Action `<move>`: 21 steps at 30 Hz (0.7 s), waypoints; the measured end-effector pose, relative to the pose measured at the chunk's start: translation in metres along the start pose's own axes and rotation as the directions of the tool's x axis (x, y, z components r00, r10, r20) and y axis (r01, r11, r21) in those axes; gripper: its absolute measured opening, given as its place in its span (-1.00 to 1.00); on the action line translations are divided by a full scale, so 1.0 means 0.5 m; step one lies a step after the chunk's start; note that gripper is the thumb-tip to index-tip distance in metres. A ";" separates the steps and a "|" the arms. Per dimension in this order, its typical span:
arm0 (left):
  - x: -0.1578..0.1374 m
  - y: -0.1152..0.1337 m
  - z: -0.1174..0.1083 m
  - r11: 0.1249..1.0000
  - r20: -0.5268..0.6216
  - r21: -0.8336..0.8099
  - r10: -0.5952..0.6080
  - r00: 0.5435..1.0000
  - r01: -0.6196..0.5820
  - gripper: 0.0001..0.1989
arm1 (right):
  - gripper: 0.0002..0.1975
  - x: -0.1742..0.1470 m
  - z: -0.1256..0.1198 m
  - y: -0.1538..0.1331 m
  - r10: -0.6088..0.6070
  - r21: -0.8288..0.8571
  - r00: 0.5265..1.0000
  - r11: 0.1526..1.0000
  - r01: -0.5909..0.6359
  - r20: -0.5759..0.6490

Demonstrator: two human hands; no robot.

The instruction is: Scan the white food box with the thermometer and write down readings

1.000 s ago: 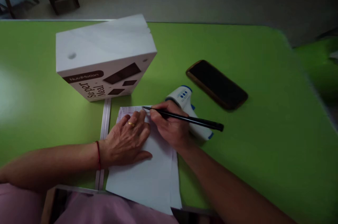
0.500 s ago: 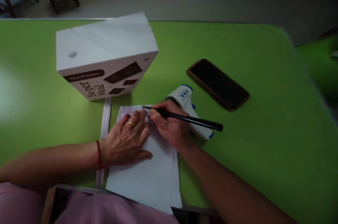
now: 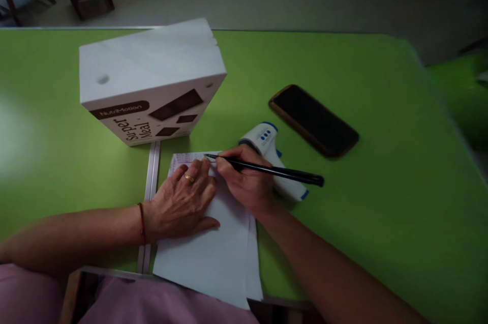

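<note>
Bench [image 3: 381, 186] carries paper [image 3: 224, 263] at its near edge, the left hand [image 3: 183, 202] loosely spread on the paper, the right hand [image 3: 249, 186] pinching a pen [image 3: 293, 175] barely shifted this past second, so any writing seems slow.

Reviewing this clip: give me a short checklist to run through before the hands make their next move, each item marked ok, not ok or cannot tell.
1. Pen held: the right hand has its grip on the black pen. Ok.
2. Paper steadied: the left hand lies on the white paper. Ok.
3. Paper surface fully visible: both hands cover parts of it. Not ok.
4. Right hand free of the infrared thermometer: they overlap in view. Cannot tell.
5. Smartphone apart from both hands. Ok.
6. NutriMotion box apart from both hands. Ok.
</note>
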State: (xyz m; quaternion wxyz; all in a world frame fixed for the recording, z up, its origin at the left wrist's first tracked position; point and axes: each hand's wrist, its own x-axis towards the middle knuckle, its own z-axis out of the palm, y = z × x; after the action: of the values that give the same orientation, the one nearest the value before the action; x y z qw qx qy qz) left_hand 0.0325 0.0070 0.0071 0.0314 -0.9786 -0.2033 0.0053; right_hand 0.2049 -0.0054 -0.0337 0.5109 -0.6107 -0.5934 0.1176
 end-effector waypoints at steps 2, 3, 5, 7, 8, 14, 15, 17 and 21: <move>0.000 -0.001 -0.002 1.000 0.001 0.001 -0.005 1.000 0.005 -0.23 | -0.93 0.000 0.002 0.000 0.000 0.014 1.000 1.000 0.001 -0.028; 0.001 -0.001 -0.003 1.000 -0.002 0.002 -0.006 1.000 0.006 -0.23 | -0.93 0.000 0.002 0.000 0.000 0.008 0.999 1.000 0.000 -0.038; 0.001 -0.002 -0.002 1.000 -0.012 0.004 -0.006 1.000 0.006 -0.23 | -0.93 0.001 0.003 0.001 -0.005 -0.011 0.999 1.000 0.004 -0.045; 0.001 -0.001 0.000 1.000 -0.024 0.009 -0.007 1.000 0.007 -0.22 | -0.93 0.001 0.004 0.001 -0.006 -0.022 0.999 1.000 0.005 -0.040; 0.001 -0.001 0.001 1.000 -0.029 0.009 -0.006 1.000 0.006 -0.22 | -0.93 0.001 0.004 0.001 -0.006 -0.022 0.999 1.000 0.005 -0.035; 0.001 -0.002 0.002 1.000 -0.048 -0.014 0.000 0.999 -0.001 -0.24 | -0.92 0.001 0.002 0.002 -0.018 -0.019 1.000 1.000 0.018 -0.018; 0.001 -0.002 0.001 1.000 -0.043 -0.023 0.001 0.999 -0.002 -0.24 | -0.92 0.001 0.002 0.002 -0.016 -0.021 1.000 1.000 0.016 -0.019; 0.001 -0.003 0.002 0.999 -0.027 -0.039 -0.002 1.000 0.001 -0.23 | -0.91 0.001 0.002 0.001 -0.012 -0.023 1.000 1.000 0.012 -0.023; 0.000 -0.004 0.006 0.998 -0.015 -0.061 -0.022 1.000 0.021 -0.19 | -0.91 0.002 0.002 0.000 -0.033 -0.016 0.999 0.999 0.032 -0.031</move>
State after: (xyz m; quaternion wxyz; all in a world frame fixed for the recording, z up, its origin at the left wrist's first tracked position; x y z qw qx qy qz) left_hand 0.0318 0.0088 0.0044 0.0034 -0.9769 -0.2137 -0.0091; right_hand 0.2045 -0.0043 -0.0335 0.5171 -0.6068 -0.5961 0.0950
